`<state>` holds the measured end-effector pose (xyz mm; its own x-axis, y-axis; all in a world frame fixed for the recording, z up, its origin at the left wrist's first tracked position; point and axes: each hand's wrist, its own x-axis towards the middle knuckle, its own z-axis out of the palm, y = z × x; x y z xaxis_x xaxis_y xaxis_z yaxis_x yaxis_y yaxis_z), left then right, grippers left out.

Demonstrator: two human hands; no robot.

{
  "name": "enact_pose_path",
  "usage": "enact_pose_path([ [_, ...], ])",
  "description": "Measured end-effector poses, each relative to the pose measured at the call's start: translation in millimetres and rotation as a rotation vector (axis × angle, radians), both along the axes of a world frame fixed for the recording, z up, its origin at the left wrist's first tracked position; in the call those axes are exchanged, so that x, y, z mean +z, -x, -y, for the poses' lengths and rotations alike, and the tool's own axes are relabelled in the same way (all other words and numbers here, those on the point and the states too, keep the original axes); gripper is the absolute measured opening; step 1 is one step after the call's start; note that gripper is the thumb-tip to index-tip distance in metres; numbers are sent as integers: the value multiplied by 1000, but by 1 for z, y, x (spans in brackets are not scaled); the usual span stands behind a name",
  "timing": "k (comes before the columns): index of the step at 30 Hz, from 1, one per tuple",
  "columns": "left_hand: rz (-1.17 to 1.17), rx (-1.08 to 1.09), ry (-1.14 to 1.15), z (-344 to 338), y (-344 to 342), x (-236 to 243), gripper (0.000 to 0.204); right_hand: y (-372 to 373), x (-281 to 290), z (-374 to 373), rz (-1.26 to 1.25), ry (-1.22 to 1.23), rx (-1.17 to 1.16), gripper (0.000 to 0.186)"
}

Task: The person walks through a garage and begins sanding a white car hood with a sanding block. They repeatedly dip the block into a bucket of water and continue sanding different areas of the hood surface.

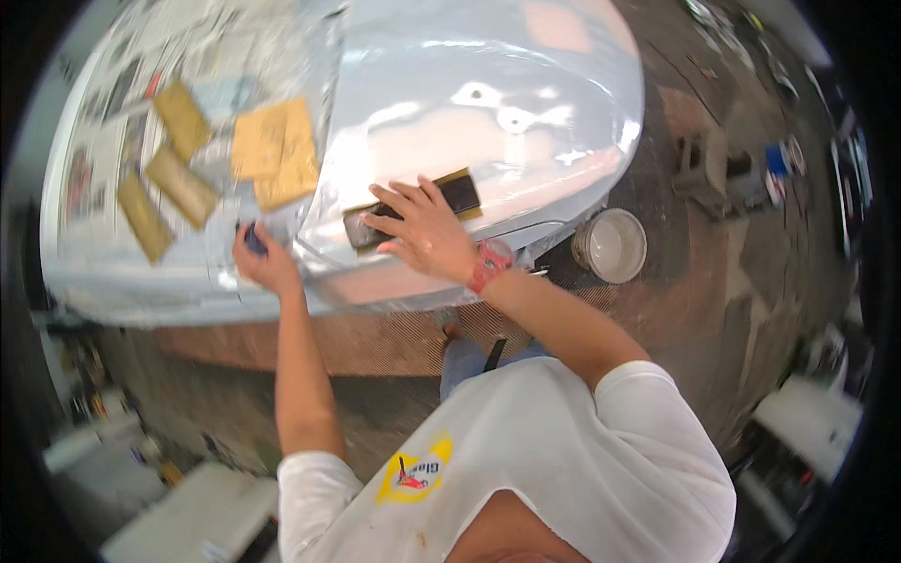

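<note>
Dark, long rectangular block (460, 194) with a yellowish sheet showing along its edges: one, lying aslant on the glossy pale-grey curved panel (413, 56), towards my side. My right hand (418, 225): fingers well spread, laid over the block's middle without wrapping round it, presumably to press evenly and steady both ends. My left hand (267, 260): fingers curled closed on a small dark-blue object (254, 240), kind too blurred to tell, held clear of the block. Three ochre rectangular strips (182, 186) and overlapping orange-yellow square sheets (258, 141): beyond my left hand, likely set there for easy reach. Block's appearance: flat, blackish at right, greyer and shiny at left, perhaps wet; its underside is hidden.
</note>
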<state>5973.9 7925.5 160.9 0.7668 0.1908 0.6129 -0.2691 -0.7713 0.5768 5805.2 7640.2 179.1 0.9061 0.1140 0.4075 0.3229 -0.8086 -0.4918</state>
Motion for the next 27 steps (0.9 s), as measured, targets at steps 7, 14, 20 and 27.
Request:
enact_pose_path([
  [7,-568,-1236,314,129,87,59,83,24,22,10,32,-1495,-254,55],
  [14,1,-1247,-747,166,72,10,59,-48,62,-13,38,-914,-592,40],
  [20,33,-1397,-1157,114,63,15,71,96,-40,90,215,-948,-910,33],
  [27,112,-1504,-1144,197,81,6,75,517,-175,108,-67,-877,-1937,48],
])
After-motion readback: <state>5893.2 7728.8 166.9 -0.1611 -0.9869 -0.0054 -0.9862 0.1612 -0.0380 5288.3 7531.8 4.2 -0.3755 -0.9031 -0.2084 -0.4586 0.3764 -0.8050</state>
